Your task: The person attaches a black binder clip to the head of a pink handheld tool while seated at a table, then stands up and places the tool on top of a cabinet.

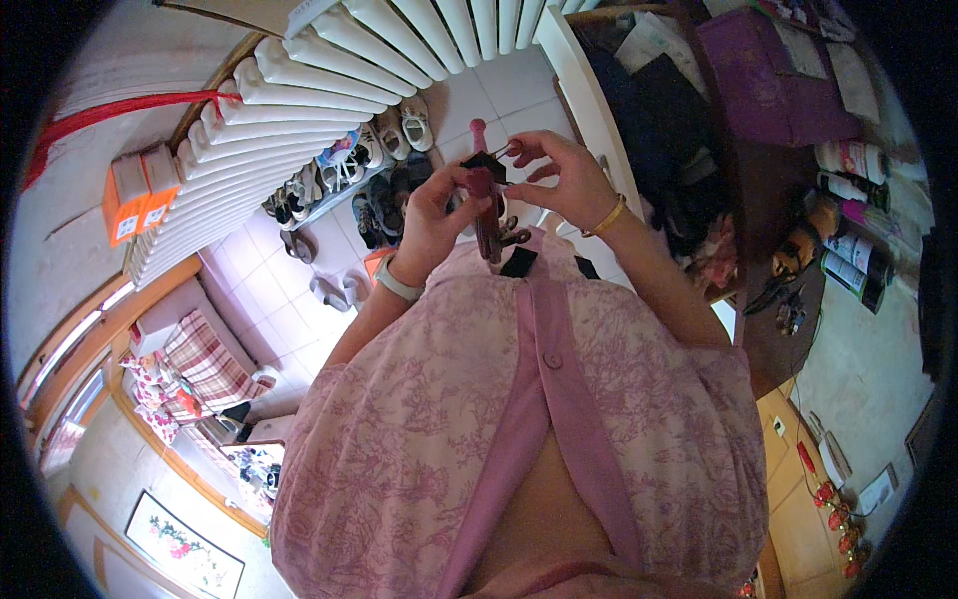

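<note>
My left hand (pixel 441 206), with a pale watch or band at the wrist, grips a dark red elongated object (pixel 488 228) whose exact kind I cannot tell. A pink rod with a rounded end (pixel 477 132) juts up beyond it. By my left fingertips is a black clip (pixel 485 162) that looks like a binder clip with thin wire handles. The index finger and thumb of my right hand (pixel 565 180) are at those handles. A dark metal clip-like piece (pixel 513 232) hangs at the object's lower side. Two black pieces (pixel 519 262) lie against the pink patterned garment (pixel 389 419).
A white radiator (pixel 322 82) runs along the wall, with shoes (pixel 385 138) below it on the tiled floor. An open drawer (pixel 591 97) holds dark items at right. Beside it, a dark tabletop (pixel 778 352) carries bottles (pixel 853 269) and keys (pixel 791 318).
</note>
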A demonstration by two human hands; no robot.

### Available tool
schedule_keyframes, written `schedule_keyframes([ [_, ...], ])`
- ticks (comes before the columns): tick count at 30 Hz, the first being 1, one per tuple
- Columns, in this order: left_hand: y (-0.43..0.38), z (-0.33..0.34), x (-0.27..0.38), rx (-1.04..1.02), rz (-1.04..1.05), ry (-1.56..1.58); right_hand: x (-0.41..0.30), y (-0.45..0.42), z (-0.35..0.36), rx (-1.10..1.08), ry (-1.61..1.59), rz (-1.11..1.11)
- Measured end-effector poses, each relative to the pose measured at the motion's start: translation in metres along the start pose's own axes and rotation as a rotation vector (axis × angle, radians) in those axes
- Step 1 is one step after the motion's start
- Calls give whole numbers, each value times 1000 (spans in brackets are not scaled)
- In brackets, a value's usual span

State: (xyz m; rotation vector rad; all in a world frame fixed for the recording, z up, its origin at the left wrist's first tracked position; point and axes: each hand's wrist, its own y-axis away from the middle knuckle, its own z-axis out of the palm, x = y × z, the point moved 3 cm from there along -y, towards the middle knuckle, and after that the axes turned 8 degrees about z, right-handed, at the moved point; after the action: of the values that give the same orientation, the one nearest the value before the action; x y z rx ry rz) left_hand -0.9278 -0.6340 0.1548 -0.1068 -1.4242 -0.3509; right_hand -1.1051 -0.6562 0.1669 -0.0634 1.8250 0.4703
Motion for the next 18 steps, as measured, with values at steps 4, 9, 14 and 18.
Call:
schedule_keyframes([
  [4, -1, -1, 12, 58, -113, 113, 0, -8, 2, -4, 54, -26],
  [9, -4, -14, 9, 51, -75, 101, 1, -9, -16, 118, -91, -17],
  [14, 1, -25, 1, 69, -118, 189, -11, 4, -17, 74, -340, 90],
  [18, 1, -25, 1, 75, -101, 183, -5, 10, -6, 30, -371, 158],
])
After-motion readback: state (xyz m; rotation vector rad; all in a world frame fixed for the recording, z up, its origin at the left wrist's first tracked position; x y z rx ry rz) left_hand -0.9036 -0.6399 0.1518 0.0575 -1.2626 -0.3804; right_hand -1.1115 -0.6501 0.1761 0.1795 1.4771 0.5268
